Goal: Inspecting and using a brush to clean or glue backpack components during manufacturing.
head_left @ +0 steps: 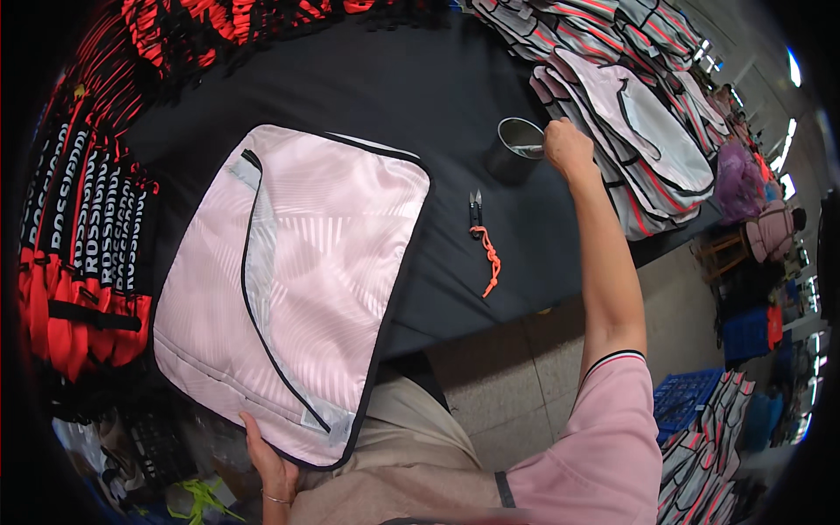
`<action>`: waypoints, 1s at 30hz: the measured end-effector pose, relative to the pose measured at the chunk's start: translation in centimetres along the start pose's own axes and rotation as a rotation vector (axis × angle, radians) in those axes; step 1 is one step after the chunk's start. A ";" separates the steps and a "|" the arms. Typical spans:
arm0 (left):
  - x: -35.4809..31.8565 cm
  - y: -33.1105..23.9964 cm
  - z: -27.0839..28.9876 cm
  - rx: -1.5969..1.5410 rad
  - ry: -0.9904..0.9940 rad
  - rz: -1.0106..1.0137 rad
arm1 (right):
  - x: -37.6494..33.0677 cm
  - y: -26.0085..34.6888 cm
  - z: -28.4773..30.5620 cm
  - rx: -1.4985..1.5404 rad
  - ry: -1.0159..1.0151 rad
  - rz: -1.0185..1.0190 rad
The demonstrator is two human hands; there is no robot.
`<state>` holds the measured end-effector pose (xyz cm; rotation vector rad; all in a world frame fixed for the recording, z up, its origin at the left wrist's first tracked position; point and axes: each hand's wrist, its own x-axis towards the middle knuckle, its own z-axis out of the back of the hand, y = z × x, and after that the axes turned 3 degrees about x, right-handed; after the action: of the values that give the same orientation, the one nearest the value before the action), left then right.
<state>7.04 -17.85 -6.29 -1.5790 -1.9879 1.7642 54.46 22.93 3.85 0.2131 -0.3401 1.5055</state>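
A large pink fabric panel (328, 236) with black edging and a curved black-trimmed slit lies slanted over the table's front edge, its lower end above my lap. My left hand (273, 459) grips its bottom edge, thumb on top and the other fingers hidden beneath. Stretched out to the right, my right hand (569, 149) is at the rim of a dark round can (509, 166). Its fingers are closed; whether they pinch the rim or something small, I cannot make out. Between panel and can lie thread snips (475, 210) with a knotted orange cord (492, 262).
Stacked pink and grey bag pieces (639, 149) fill the table's right side. Red and black straps (96, 227) with white lettering are bundled along the left and far edges. On the floor at right are a blue crate (687, 398) and more grey pieces (713, 455).
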 end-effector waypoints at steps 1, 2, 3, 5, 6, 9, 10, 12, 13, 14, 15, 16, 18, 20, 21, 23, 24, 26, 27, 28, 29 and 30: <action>0.0 0.0 -0.1 0.009 -0.002 -0.006 | 0.4 0.2 -0.1 0.004 0.001 0.004; 0.1 0.1 -0.1 0.009 -0.006 -0.008 | 0.8 0.2 -0.1 0.005 0.068 -0.001; 0.1 0.1 0.1 0.011 -0.001 -0.008 | 1.2 0.6 0.1 0.009 0.139 -0.002; 0.1 0.2 0.2 0.014 0.008 -0.007 | 2.6 -0.2 0.9 0.140 0.362 0.019; 0.1 0.2 0.1 0.009 0.014 -0.006 | 2.6 0.3 2.0 0.147 0.424 0.051; 0.0 0.2 -0.1 -0.013 0.033 0.000 | 2.3 1.5 1.4 0.098 0.334 0.036; 0.0 0.2 -0.2 -0.029 0.052 0.006 | 2.1 1.5 0.9 0.039 0.180 -0.015; 0.0 0.3 -0.1 -0.045 0.058 0.022 | 1.9 1.5 0.7 0.026 0.192 -0.026; -0.1 0.2 0.0 -0.061 0.063 0.037 | 1.7 1.8 0.7 0.012 0.205 -0.034; -0.2 0.1 -0.1 -0.065 0.053 0.029 | 1.6 1.9 0.9 0.049 0.282 0.050; -0.6 -0.1 -0.4 -0.061 0.058 0.021 | 1.6 1.9 1.0 0.055 0.283 0.065; -1.0 -0.2 -0.6 -0.059 0.057 0.010 | 1.7 2.0 1.0 0.032 0.256 0.053; -0.6 0.4 0.3 -0.050 0.018 0.001 | 1.5 2.8 1.5 -0.011 0.257 0.031; -1.0 -0.1 0.0 -0.001 -0.012 -0.012 | 0.8 2.9 3.1 -0.070 0.299 0.050; -0.8 0.2 0.2 -0.011 -0.015 -0.035 | 1.4 1.2 2.7 -0.053 0.303 0.029; -1.5 0.1 0.3 -0.006 0.012 -0.054 | 1.0 0.1 4.1 -0.012 0.184 0.085; -2.4 -0.3 -0.4 -0.018 0.039 -0.067 | 0.5 0.3 5.2 0.043 0.125 0.127; -3.9 -0.2 -0.1 -0.051 0.081 -0.074 | -0.5 1.4 6.6 0.021 0.094 0.104; -4.4 0.2 0.0 -0.068 0.141 -0.056 | -0.7 0.8 6.0 0.022 0.093 0.110; -4.6 1.0 0.7 -0.050 0.128 -0.022 | -0.8 0.4 5.1 -0.066 0.112 0.123; -4.8 1.7 1.2 -0.031 0.116 0.014 | -1.0 -0.2 4.4 -0.155 0.130 0.134; -5.1 1.1 1.4 -0.031 0.109 0.008 | -1.6 0.5 5.4 -0.065 0.114 0.175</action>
<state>9.30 -22.50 -4.78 -1.6565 -1.9712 1.6207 53.49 19.62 8.28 0.0459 -0.3226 1.6689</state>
